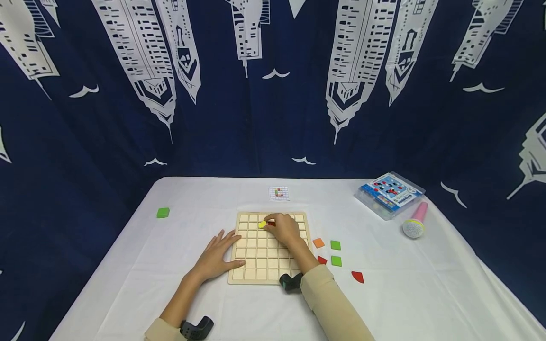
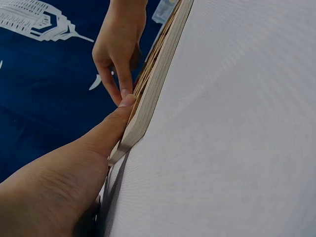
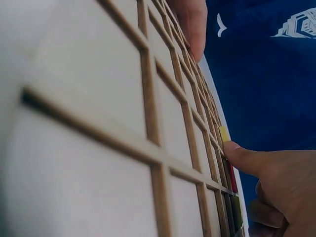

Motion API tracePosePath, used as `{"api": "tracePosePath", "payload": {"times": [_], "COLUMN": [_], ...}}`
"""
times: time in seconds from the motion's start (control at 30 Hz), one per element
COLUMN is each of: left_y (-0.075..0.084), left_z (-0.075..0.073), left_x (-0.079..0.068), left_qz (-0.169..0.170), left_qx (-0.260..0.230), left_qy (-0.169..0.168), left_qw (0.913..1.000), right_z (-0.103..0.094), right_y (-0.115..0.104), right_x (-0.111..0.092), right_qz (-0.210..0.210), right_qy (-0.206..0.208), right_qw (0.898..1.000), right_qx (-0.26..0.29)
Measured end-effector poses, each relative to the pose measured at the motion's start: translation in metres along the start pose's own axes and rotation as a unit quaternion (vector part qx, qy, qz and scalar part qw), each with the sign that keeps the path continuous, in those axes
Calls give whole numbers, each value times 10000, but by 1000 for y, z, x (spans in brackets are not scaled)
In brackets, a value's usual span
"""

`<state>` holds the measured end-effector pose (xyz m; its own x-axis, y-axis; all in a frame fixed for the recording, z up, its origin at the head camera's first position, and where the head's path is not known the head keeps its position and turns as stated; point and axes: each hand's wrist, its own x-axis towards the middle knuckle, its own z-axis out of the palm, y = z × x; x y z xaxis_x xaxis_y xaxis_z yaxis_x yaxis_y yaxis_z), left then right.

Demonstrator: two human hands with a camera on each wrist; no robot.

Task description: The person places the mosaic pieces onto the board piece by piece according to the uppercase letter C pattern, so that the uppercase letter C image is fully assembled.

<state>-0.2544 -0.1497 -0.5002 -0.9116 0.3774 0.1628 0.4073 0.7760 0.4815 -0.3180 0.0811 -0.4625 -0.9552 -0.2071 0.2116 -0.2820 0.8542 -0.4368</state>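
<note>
A light wooden board point(image 1: 256, 273) with a square grid of raised ribs lies on the table. Over its far part, my right hand point(image 1: 285, 228) pinches a small yellow tile point(image 1: 262, 225) at a grid cell. Beside that tile, partly under the fingers, a red tile point(image 3: 232, 176) sits in the grid; an olive-green tile point(image 3: 237, 210) shows beyond it in the right wrist view. My left hand point(image 1: 216, 258) rests along the board's left edge with fingers spread, its thumb point(image 2: 111, 126) lying on the rim.
Right of the board lie two green tiles point(image 1: 335, 245), an orange tile point(image 1: 318, 243) and red tiles point(image 1: 358, 277). Another green piece point(image 1: 163, 213) is at far left. Behind the board lies a pattern card point(image 1: 273, 195). A plastic case point(image 1: 386, 194) and a pink microphone point(image 1: 415, 222) stand back right.
</note>
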Motion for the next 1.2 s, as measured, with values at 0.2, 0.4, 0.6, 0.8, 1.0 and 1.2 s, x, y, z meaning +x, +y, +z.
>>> {"api": "tracePosePath", "payload": {"times": [0.2, 0.4, 0.6, 0.8, 1.0, 1.2], "left_y": [1, 1, 2, 1, 1, 1], "left_z": [-1, -1, 0, 1, 1, 0], "left_x": [-1, -1, 0, 0, -2, -1], "left_qz": [-14, -17, -55, -73, -51, -33], "left_qx": [2, -8, -39, 13, -49, -41], "left_qy": [15, -13, 0, 31, 3, -2], "left_qw": [10000, 10000, 10000, 10000, 10000, 10000], "right_z": [0, -4, -26, -59, -89, -106], "right_y": [3, 7, 30, 71, 111, 139], "right_x": [-3, -6, -23, -52, -77, -98], "right_qz": [-93, -26, -91, 68, 270, 489], "right_qy": [8, 10, 430, 592, 561, 260], "right_qw": [9999, 9994, 9940, 9920, 9939, 9949], "right_qx": [70, 348, 1000, 1113, 909, 844]}}
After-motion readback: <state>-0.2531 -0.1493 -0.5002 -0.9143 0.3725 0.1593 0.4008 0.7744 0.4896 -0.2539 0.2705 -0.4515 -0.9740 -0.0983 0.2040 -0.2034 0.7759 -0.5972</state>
